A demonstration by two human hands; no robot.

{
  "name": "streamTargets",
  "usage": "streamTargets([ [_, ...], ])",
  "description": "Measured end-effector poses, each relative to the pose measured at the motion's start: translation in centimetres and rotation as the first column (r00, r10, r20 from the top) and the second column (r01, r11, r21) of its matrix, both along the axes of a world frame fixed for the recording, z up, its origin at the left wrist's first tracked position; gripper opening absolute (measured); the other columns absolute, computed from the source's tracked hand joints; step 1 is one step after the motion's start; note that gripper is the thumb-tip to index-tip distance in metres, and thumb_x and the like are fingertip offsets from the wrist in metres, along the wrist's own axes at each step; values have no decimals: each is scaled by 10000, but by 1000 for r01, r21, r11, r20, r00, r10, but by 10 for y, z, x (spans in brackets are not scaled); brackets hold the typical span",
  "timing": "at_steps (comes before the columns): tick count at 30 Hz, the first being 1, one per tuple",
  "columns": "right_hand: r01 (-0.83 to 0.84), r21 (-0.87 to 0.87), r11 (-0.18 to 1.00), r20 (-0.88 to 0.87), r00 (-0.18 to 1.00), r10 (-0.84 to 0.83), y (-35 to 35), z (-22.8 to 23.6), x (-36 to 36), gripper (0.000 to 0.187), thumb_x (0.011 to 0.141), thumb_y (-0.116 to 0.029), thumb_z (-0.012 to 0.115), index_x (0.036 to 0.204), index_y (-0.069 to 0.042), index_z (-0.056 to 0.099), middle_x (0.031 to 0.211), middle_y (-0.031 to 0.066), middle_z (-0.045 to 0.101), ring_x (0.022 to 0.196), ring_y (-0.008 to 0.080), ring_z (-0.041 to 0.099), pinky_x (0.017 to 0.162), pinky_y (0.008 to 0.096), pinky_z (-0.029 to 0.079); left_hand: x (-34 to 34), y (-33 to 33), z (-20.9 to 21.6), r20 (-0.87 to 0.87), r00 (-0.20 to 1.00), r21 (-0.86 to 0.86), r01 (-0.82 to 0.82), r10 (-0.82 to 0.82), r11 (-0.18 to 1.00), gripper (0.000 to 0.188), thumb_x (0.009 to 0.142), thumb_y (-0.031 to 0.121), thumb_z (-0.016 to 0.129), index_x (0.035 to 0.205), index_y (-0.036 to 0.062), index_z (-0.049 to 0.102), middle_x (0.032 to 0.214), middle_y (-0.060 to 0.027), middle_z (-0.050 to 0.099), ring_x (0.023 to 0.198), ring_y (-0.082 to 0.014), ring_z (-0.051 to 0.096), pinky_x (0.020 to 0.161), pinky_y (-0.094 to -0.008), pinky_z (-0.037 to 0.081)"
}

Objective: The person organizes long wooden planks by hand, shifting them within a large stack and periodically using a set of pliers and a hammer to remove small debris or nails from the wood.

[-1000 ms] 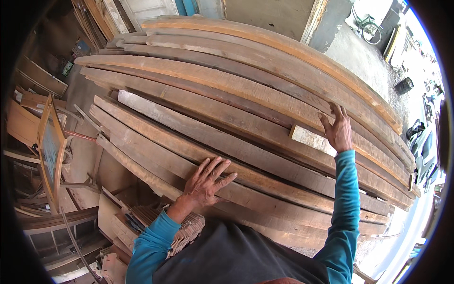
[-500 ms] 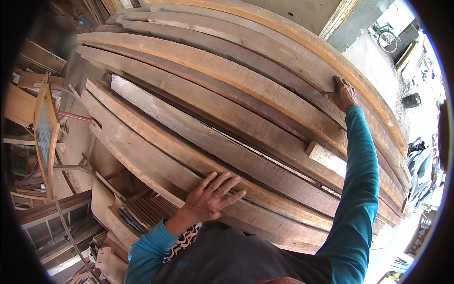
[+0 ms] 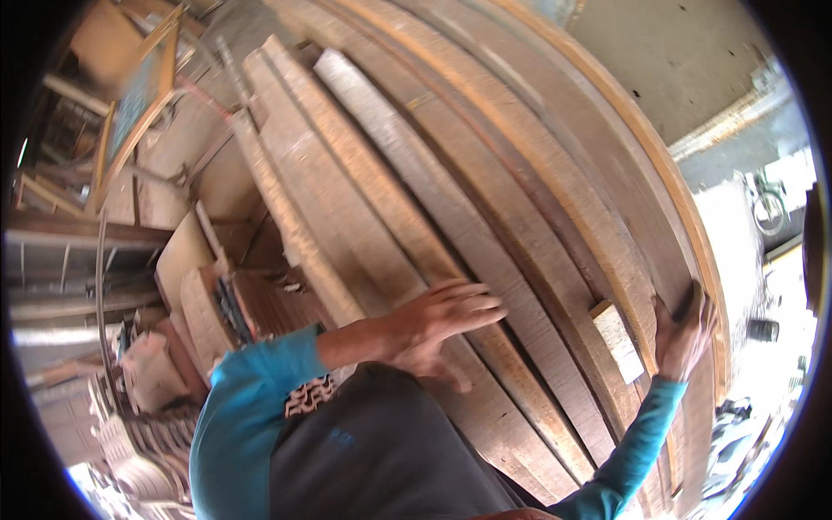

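Observation:
Long brown wooden planks (image 3: 490,260) lie side by side in a broad stack in front of me. Over the near planks reaches my left hand (image 3: 433,325), slightly blurred, its fingers stretched out to the right and its thumb apart. It holds nothing, and whether its palm presses on the wood I cannot tell. Farther right, my right hand (image 3: 685,338) rests on the planks close to the far orange-brown edge board (image 3: 693,234), thumb and fingers spread. A short pale wood block (image 3: 617,342) sits between planks to the left of that hand. One plank (image 3: 364,95) has a whitish, worn end.
Wooden frames, one with a glass pane (image 3: 134,113), lean at the far left. Curved wooden pieces (image 3: 130,451) are piled at the lower left. Beyond the stack on the right are a dark bucket-like container (image 3: 763,330) and a bicycle (image 3: 768,208).
The view has turned, so the planks now run more steeply. My left hand has swung rightward across the near planks. My right hand has come nearer, still on the far boards.

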State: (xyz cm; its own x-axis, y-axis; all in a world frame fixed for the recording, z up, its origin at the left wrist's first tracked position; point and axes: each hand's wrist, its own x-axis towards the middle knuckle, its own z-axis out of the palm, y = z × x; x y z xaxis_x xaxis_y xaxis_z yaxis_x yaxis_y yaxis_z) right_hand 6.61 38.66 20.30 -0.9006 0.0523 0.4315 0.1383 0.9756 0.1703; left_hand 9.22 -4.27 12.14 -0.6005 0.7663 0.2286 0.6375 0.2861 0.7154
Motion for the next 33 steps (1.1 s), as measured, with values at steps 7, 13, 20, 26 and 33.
streamTargets([
  [7, 91, -31, 995, -22, 996, -92, -71, -1, 118, 763, 653, -299, 938, 1291, -1, 643, 1180, 167, 693, 1134, 348, 618, 1010, 500, 455, -26, 156, 23, 883, 438, 384, -467, -170, 797, 1049, 1028, 652, 480, 1606, -101, 35, 1651, -334, 211, 1559, -393, 235, 1276, -475, 254],
  [13, 246, -172, 954, 134, 965, -225, -82, -3, 232, 834, 678, -336, 945, 1339, 54, 620, 1280, 252, 652, 1201, 425, 591, 1079, 556, 420, 23, 179, 25, 942, 180, 334, -589, -283, 736, 761, 1017, 484, 640, 1528, -8, 364, 1531, -237, 451, 1476, -336, 398, 1201, -544, 368],
  [20, 31, -262, 965, 135, 991, 4, -110, -7, 331, 917, 670, -490, 911, 1338, 62, 609, 1233, 206, 640, 1094, 414, 606, 976, 552, 466, 116, 82, 35, 908, 289, 402, -408, -302, 819, 611, 1014, 324, 695, 1454, -18, 443, 1377, -147, 565, 1270, -256, 593, 1081, -416, 535],
  [26, -105, -322, 941, 173, 971, 168, -139, -56, 351, 912, 774, -653, 794, 1395, -15, 599, 1193, 172, 660, 1074, 331, 635, 929, 521, 501, 165, 10, 20, 979, 203, 96, -455, -2, 885, 595, 1025, 348, 678, 1396, -82, 499, 1274, -160, 606, 1169, -218, 635, 994, -361, 607],
  [33, -166, -399, 902, 212, 940, 267, -163, -89, 343, 893, 728, -523, 873, 1433, -65, 572, 1235, 161, 634, 1134, 350, 602, 1001, 531, 450, 191, -24, -16, 972, 183, -45, -480, 150, 876, 588, 1081, 464, 531, 1339, -64, 519, 1235, -164, 619, 1121, -237, 677, 954, -365, 599],
])
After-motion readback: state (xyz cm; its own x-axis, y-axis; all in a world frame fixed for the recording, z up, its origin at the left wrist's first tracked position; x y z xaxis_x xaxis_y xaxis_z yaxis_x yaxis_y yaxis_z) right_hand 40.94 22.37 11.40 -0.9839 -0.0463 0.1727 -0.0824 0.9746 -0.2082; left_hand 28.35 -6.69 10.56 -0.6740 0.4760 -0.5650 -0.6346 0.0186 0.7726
